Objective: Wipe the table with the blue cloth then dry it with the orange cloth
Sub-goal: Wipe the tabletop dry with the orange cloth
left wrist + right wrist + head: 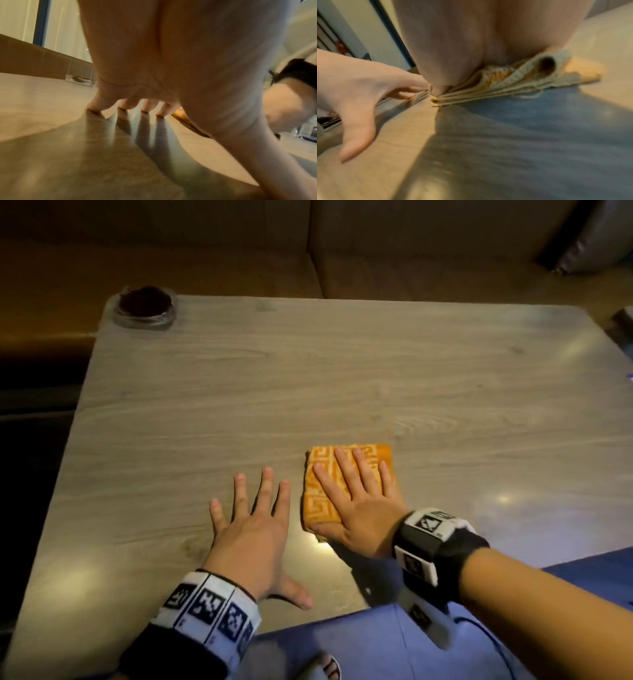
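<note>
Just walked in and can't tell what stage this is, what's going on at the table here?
A person is drying a wooden table. Their right hand presses flat on a folded orange cloth near the front edge, thumb tucked at the cloth's near corner. The left hand rests beside it on the bare wood, fingers spread, holding nothing. A glass ashtray sits at the far left corner. No blue cloth is in view.

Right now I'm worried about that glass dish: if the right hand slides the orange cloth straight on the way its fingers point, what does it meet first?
Probably nothing. The right hand lies flat on the orange cloth, fingers pointing at the table's far edge; only bare tabletop shows ahead. The glass dish sits far left.
</note>
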{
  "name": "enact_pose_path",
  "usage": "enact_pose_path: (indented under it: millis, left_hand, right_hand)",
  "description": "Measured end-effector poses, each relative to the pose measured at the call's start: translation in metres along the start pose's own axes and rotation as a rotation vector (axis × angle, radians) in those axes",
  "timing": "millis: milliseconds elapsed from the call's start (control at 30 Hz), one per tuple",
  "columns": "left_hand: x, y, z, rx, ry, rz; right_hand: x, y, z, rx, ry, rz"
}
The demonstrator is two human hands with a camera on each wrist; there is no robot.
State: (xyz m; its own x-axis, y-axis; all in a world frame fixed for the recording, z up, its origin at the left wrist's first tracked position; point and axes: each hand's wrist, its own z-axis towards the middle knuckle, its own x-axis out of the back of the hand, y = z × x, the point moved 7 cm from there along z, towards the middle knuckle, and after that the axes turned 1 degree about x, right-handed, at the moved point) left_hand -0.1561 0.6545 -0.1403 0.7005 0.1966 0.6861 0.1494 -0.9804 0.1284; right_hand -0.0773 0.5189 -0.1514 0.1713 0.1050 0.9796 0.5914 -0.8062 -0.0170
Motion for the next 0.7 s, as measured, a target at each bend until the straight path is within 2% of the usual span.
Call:
enact_pose_path:
  millis: [33,67,133,200,267,333,500,600,700]
  left_hand:
    - [-0.001,0.0,0.001,-0.006,0.02,-0.006]
    - [-0.002,-0.001,0.0,-0.012,0.036,-0.012]
    - [-0.002,-0.001,-0.001,-0.033,0.058,-0.01]
    - [-0.001,-0.002,-0.003,-0.042,0.078,-0.01]
    - [0.0,-0.002,-0.006,-0.049,0.079,-0.005]
    - [0.001,-0.002,-0.007,-0.051,0.079,0.008]
    - [0.0,-0.003,-0.009,-0.052,0.068,0.033]
    - [-0.002,-0.002,-0.005,-0.044,0.069,0.027]
    - [-0.003,-0.001,-0.003,-0.042,0.069,0.03]
  right_hand:
    - [-0.005,0.004,-0.01,0.054,-0.019,-0.003]
    - [0.001,0.01,-0.008,0.039,-0.003,-0.003]
    - [0.014,0.023,0.007,-0.154,0.072,0.004]
    - [0.002,0.017,0.004,-0.328,0.002,0.069]
    - [-0.001,-0.008,-0.026,-0.307,0.022,0.079]
    - [-0.006,-0.028,-0.072,-0.2,0.055,0.04]
    - [-0.022,-0.013,-0.154,-0.085,0.066,0.027]
    - [-0.024,0.021,-0.147,-0.112,0.048,0.043]
    - [-0.019,0.053,-0.106,-0.272,0.044,0.02]
